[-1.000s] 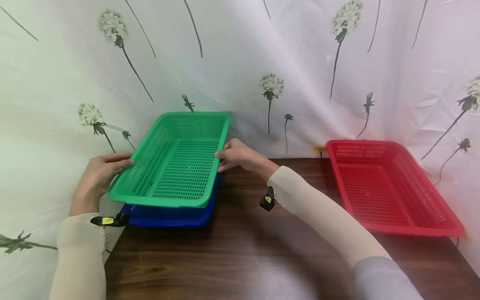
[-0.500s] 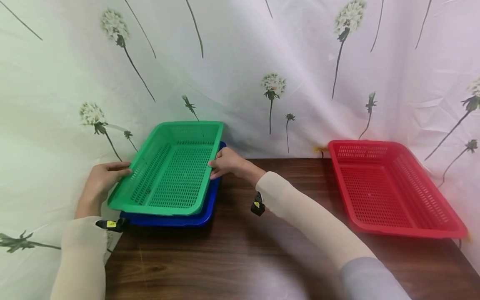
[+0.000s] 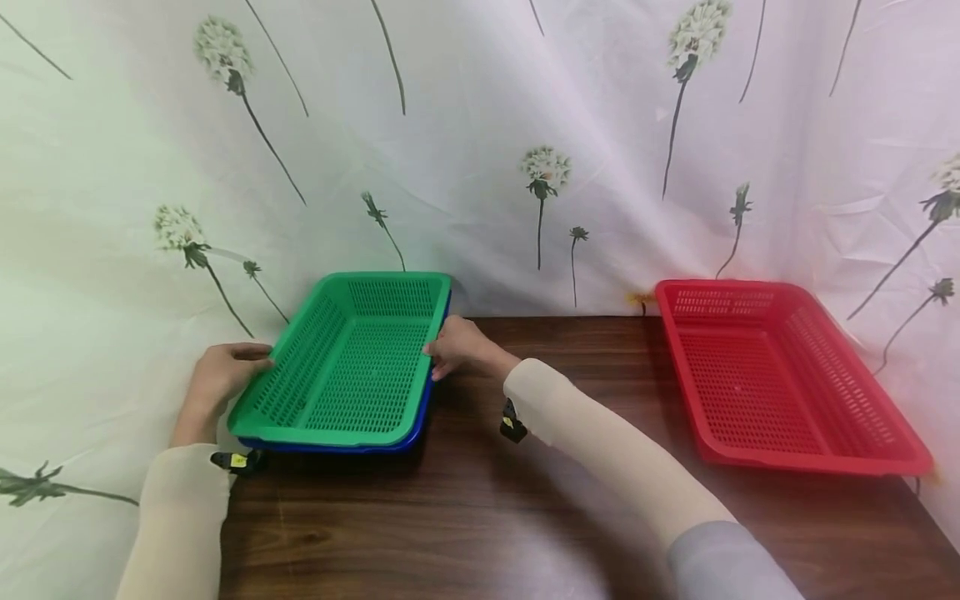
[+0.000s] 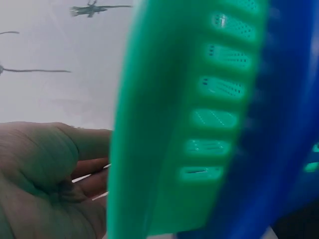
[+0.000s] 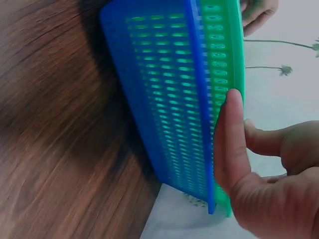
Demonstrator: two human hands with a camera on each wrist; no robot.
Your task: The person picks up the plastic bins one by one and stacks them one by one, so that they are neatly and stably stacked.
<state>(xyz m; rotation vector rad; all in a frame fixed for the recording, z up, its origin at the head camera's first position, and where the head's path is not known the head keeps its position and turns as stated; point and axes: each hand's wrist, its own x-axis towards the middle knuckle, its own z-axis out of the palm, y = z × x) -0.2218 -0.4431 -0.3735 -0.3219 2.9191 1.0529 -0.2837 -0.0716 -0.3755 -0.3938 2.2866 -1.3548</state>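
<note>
Mostly inside blue basket (image 5: 159,99): green basket (image 3: 372,373), slotted, rectangular, round-cornered.

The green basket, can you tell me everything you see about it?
The green basket is an open-topped rectangle with rounded corners and a smooth rim. It looks like plastic, with rows of little slots through its walls and bottom. It is nested, open side up, in the blue basket, its rim above the blue one, near the flowery cloth. The left hand holds its left rim; the right hand pinches its right rim. Nothing shows inside it.
</note>
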